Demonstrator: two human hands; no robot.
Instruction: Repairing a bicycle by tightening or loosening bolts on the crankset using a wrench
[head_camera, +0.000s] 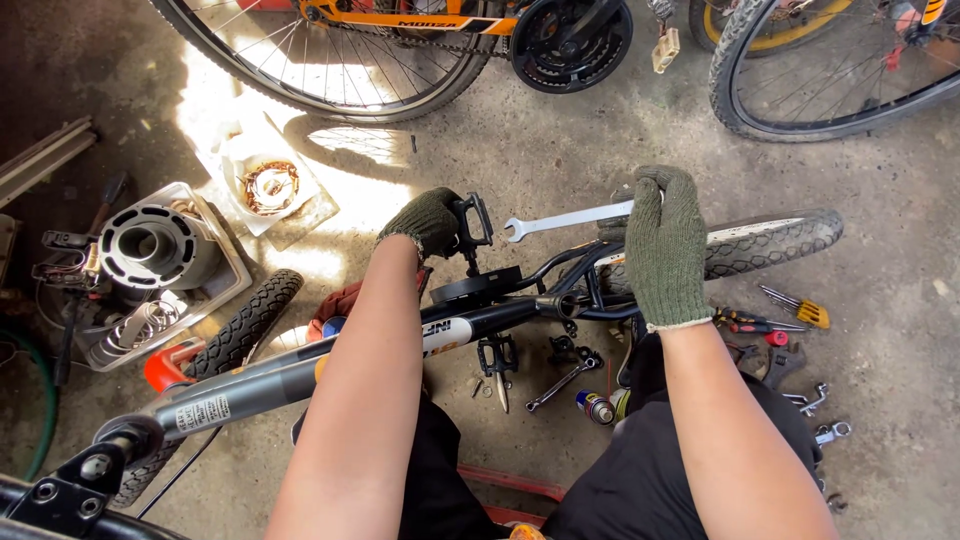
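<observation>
Concrete floor (560, 150), grey and stained, fills the view, with sun patches at 11 o'clock. At 9 o'clock a clear plastic tray (232, 262) holds a finned metal engine cylinder (150, 245) and other parts too cluttered to count. A small bicycle (300, 375) with a grey frame lies on its side across the middle; its front knobby tyre (245, 325) is partly hidden behind the frame, and the handlebar end is cut off at 7 o'clock.

Two hands wear dark green knitted gloves. The left hand (428, 220), just left of centre, is clenched around a black pedal (474, 220). The right hand (665, 245), at 2 o'clock from centre, grasps the handle of a silver open-ended spanner (565, 220), whose jaw points towards the pedal without touching it; its far end is hidden under the glove. The rear tyre (770, 242) passes behind this hand.

Near 5 o'clock lie loose tools: a second black pedal (497, 353), another spanner (562, 382), a spray can (596, 406), and two screwdrivers (790, 305). Two larger bicycle wheels (330, 60) are cut off along the top edge.
</observation>
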